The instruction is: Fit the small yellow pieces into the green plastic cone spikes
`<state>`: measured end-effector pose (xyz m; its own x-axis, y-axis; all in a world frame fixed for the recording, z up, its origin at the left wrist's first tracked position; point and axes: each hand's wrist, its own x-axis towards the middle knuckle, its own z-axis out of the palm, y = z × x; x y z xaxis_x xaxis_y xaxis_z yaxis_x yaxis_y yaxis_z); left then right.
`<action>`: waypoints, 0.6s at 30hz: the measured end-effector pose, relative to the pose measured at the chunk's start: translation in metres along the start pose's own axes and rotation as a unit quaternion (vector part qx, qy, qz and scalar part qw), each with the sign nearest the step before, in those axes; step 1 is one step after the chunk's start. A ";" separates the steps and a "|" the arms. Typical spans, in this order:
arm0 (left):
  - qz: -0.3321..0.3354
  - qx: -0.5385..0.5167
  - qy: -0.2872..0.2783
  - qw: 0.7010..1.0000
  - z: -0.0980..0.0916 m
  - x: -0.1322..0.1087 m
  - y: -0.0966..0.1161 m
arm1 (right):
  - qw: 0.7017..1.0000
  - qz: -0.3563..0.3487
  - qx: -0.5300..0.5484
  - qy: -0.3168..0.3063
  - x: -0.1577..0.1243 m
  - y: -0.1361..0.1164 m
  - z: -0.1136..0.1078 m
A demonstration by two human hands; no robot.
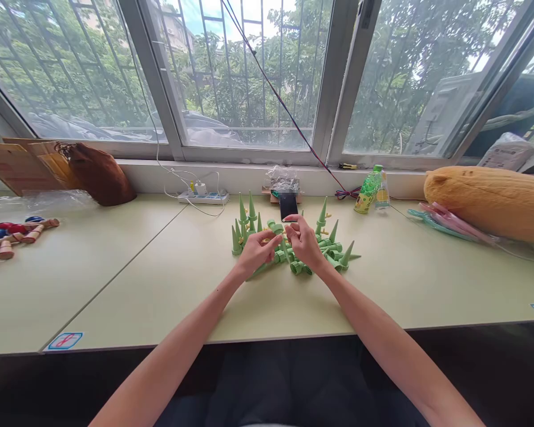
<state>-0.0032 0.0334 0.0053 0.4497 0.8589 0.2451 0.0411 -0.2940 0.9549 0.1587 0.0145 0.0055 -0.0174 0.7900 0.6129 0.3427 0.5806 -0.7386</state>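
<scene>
My left hand [258, 250] is closed on a green plastic watering spike [275, 228], thumb and fingers pinching it below its wider end. Just right of it, my right hand [304, 242] has its fingers curled together near the held spike. Whatever lies between those fingertips is too small to make out. Around both hands are more green spikes with small yellow valves. Some stand point up, like the upright spikes [251, 209] on the left and the tall spike [322, 214] on the right. Others lie in a heap [296, 268] under and beside my right hand.
Behind the spikes lies a dark phone [288, 206] by crumpled clear plastic. A power strip [207, 197] with cables stands back left, bottles [368, 191] back right. Wooden toys [13, 237] and a brown bag [98, 175] are far left; a tan plush [489, 201] is far right.
</scene>
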 end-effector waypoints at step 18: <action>0.131 0.066 0.087 0.985 0.004 0.000 0.000 | 0.991 0.072 0.110 -0.015 0.001 -0.002 0.003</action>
<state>0.0000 0.0319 0.0050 0.3009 0.8018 0.5164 0.0643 -0.5573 0.8278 0.1551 0.0148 0.0063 -0.0120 0.8712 0.4907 0.1307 0.4879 -0.8631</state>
